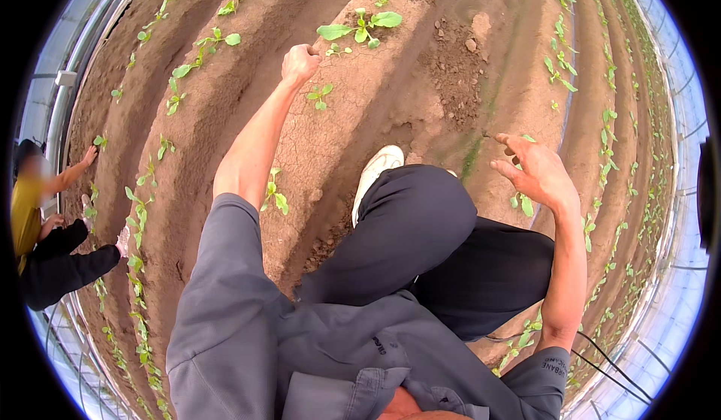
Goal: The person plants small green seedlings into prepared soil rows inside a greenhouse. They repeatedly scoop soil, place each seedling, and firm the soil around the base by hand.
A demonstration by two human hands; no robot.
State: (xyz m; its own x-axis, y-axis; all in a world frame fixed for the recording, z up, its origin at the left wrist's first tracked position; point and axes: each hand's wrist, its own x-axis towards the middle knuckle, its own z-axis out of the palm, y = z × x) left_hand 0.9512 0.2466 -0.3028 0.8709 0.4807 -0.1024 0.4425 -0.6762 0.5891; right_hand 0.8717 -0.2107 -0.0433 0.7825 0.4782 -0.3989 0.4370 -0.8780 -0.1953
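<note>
My left hand is stretched forward over the soil ridge, its fingers curled into a fist; whatever it may hold is hidden. Just right of it stand a small seedling and a larger leafy plant. A further seedling grows below and to the right of that fist. My right hand hovers over the ridge on the right, thumb and fingers apart, nothing visible between them. Leaves of a seedling show beneath it, partly covered by the hand.
I crouch with my shoe in a furrow between ridges. Loose soil clods lie ahead. Rows of seedlings run along both sides. At far left another person squats by a row. Pipes and translucent greenhouse walls border the field.
</note>
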